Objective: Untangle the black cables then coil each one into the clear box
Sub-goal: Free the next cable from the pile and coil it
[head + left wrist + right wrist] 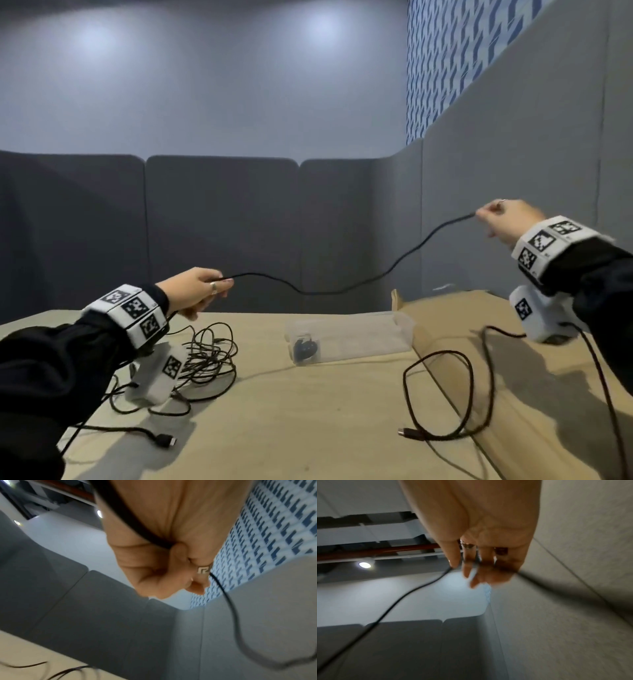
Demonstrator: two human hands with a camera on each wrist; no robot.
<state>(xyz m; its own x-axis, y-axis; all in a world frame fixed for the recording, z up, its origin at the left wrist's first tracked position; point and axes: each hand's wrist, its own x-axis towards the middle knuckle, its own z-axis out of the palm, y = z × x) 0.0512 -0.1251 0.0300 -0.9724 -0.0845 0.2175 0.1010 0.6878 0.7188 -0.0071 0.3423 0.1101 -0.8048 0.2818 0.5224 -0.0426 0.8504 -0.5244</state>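
In the head view, a thin black cable [342, 291] is held slack in mid-frame, pinched by the left hand [195, 291] and the right hand [507, 219]. On the beige desk [308, 411] a clear plastic box [349, 337] lies centre, one tangled cable heap [209, 359] lower left, one loose looped cable [442, 394] lower right.

In the left wrist view, fingers [154, 574] are curled round the cable.

In the right wrist view, fingertips [453, 559] pinch it; blurred.

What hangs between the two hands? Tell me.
One black cable, sagging in mid-air from left hand to right hand, above the clear box; head view.
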